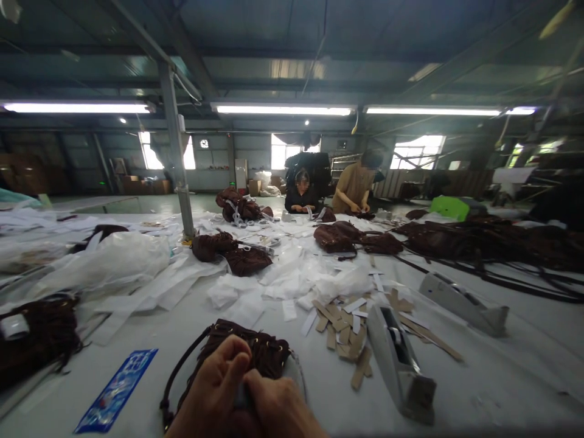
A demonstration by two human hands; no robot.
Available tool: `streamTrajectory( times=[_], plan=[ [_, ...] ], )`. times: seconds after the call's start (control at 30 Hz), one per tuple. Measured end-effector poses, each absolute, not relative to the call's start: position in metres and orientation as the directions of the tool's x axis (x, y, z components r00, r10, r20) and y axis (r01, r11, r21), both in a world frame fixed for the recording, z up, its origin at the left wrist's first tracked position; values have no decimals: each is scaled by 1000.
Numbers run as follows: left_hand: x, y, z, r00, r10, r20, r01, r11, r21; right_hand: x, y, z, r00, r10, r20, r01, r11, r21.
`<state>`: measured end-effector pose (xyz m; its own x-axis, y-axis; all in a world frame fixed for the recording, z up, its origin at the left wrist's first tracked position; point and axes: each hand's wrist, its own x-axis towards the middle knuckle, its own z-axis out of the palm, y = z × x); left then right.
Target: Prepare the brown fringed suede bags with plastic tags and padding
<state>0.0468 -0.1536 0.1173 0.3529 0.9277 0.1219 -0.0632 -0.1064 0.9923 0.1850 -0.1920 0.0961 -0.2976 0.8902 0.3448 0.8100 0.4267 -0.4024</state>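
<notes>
A dark brown fringed handbag [274, 350] with metal eyelets lies on the white table right in front of me. Its dark strap [176, 365] curves out on the left side. Over the bag, my left hand [223, 377] is closed, thumb pressed against the curled fingers. Close beside it, my right hand [274, 398] is closed too, its thumb near the left thumb. Whatever lies between the fingers is hidden; a small greyish patch shows between the hands. A blue printed packet [117, 389] rests to the left of the bag.
Two grey tape dispensers [401, 365] stand to the right, near a pile of cardboard strips [342, 328]. White tissue paper [292, 274] and more brown bags [232, 252] are spread beyond. Another brown bag [39, 340] lies at left. A metal post [176, 152] rises behind. Two people work at the far side.
</notes>
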Motion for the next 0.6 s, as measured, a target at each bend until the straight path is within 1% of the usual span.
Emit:
streamTrajectory(
  times=[0.1,0.17,0.2,0.27,0.33,0.4,0.43,0.47,0.5,0.53,0.6],
  plan=[
    [55,-153,124,205,979,22,-201,20,979,187,-191,111,-268,926,264,811,365,-457],
    [59,-153,119,143,989,-28,-252,64,966,188,-190,114,-267,934,237,823,349,-448],
    [60,-154,115,138,990,-16,-233,49,971,189,-190,112,-269,935,231,837,346,-425],
    [60,-155,107,167,981,99,-107,-82,991,190,-188,105,-273,941,201,886,328,-329],
    [59,-156,101,257,941,222,89,-252,964,189,-186,97,-305,940,153,919,333,-209],
    [59,-155,98,340,904,258,233,-347,909,187,-183,93,-368,925,97,913,379,-149],
    [58,-154,99,372,895,247,261,-356,897,186,-182,93,-391,916,84,905,400,-147],
    [58,-153,100,394,890,231,252,-346,904,185,-181,95,-395,915,88,900,404,-166],
    [58,-152,103,402,890,216,206,-318,925,185,-181,98,-378,920,103,897,391,-205],
    [58,-151,106,403,894,196,131,-268,954,186,-182,102,-345,931,123,892,366,-265],
    [58,-149,113,362,925,119,-59,-105,993,190,-184,110,-254,954,160,854,299,-426]
  ],
)
